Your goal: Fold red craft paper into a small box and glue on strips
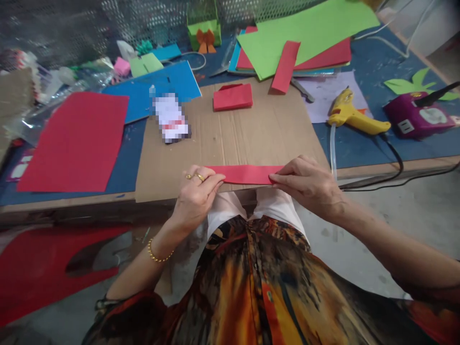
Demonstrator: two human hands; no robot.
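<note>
Two hands (pixel 196 192) (pixel 309 184) hold one red strip (pixel 247 175)

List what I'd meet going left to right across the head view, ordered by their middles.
Large red sheet → pixelated item → left hand → held red strip → right hand → yellow glue gun → purple box.

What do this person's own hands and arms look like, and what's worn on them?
The bare left hand wears at least one gold-coloured ring; a gold-coloured beaded bracelet circles that wrist. The bare right hand shows no jewellery. Dark fabric sleeves have reddish patches.
</note>
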